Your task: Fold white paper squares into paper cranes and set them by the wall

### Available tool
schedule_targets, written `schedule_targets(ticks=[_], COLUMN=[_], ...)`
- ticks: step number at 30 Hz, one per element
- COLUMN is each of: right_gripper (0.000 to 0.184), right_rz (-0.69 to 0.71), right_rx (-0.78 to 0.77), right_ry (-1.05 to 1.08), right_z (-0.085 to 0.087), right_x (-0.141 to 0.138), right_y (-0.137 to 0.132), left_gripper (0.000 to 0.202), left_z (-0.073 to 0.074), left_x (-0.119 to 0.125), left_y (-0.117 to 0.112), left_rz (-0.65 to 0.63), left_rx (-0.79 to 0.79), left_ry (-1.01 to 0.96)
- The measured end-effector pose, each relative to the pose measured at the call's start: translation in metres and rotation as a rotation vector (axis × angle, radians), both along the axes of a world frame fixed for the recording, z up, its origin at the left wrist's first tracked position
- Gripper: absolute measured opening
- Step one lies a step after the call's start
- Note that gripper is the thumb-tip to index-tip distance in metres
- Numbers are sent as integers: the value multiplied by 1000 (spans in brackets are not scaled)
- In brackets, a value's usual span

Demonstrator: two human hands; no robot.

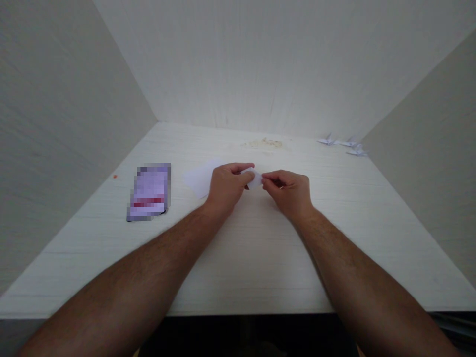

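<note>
A small folded piece of white paper [255, 179] is held between my two hands above the middle of the table. My left hand [229, 184] grips it from the left, the thumb lying on top and the other fingers behind or below. At the paper's right corner, my right hand [288, 191] pinches it between thumb and index finger. White paper sheets [201, 178] lie flat on the table, partly covered by my left hand. The exact folds of the held piece are too blurred to make out.
Several folded white paper figures [349, 144] stand at the back right corner. On the left lies a pixelated purple rectangular object [150, 191], with a tiny orange bit [115, 176] beside it. The white table [253, 267] has walls on three sides and a stained patch [269, 143] at the back.
</note>
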State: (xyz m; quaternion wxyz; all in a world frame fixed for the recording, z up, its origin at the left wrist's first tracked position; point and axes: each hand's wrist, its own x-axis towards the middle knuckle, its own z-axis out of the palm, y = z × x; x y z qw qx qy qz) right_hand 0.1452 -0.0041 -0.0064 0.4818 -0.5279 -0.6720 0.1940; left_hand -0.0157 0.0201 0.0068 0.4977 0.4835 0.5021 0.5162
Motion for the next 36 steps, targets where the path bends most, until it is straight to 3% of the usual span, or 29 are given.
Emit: schedule_targets(ticks=[12, 23, 36], right_gripper=[19, 16, 14], right_rz=[2, 8, 4], right_rx=[-92, -111, -296], right_ry=[102, 177, 279], right_z=[-2, -3, 14], right_x=[-1, -3, -10], right_y=[1, 3, 1], left_gripper=[33, 32, 28], left_z=[-4, 6, 14], left_x=[-2, -1, 1], left_y=[2, -3, -12], left_rz=[-10, 4, -4], left_rx=[32, 62, 252], left_ry=[31, 132, 137])
